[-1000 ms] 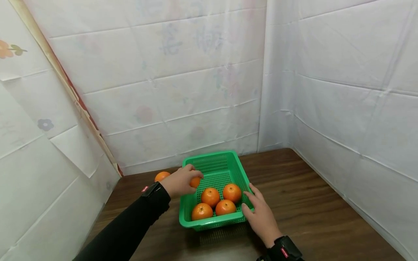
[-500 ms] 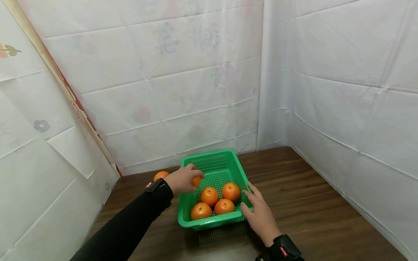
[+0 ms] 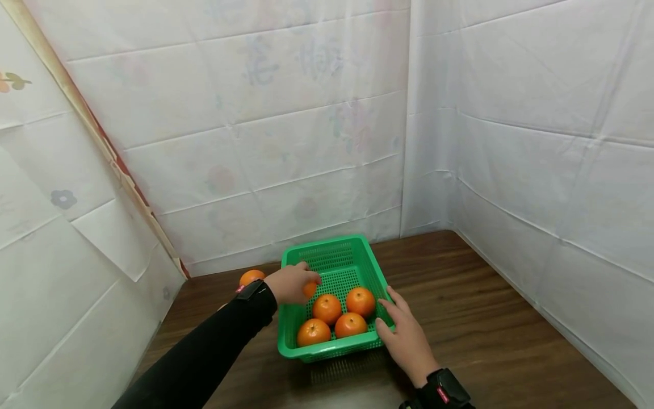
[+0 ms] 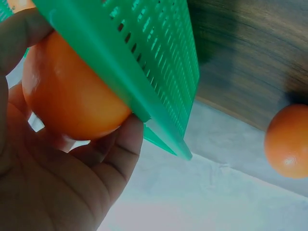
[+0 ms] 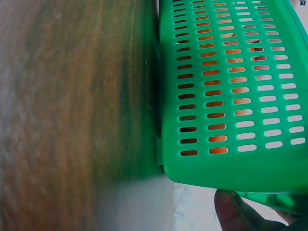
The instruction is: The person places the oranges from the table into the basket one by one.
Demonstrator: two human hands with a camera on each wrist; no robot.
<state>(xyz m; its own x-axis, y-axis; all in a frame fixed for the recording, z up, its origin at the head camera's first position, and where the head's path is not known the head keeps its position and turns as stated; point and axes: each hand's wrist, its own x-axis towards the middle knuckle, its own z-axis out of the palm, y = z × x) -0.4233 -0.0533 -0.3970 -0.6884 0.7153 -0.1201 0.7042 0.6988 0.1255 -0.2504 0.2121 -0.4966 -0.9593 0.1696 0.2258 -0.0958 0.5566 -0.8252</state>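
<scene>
In the head view a green basket (image 3: 339,342) holds several oranges, among them one orange (image 3: 327,308) near its middle. My left hand (image 3: 293,284) reaches over the basket's left rim. In the left wrist view its fingers and thumb grip an orange (image 4: 72,91) beside the green rim. My right hand (image 3: 407,341) rests at the basket's right side near the front corner, fingers spread along the rim. The right wrist view shows the thumb (image 5: 231,209) by the basket's edge, with the slotted wall (image 5: 226,173) above it.
Another orange (image 3: 252,277) lies on the brown wooden table (image 3: 485,318), left of the basket and partly behind the left wrist. White patterned sheets (image 3: 286,142) stand behind the table and along both sides.
My left hand, with the orange in its grip, has shifted slightly to the right and lower over the basket. My right hand stays at the rim.
</scene>
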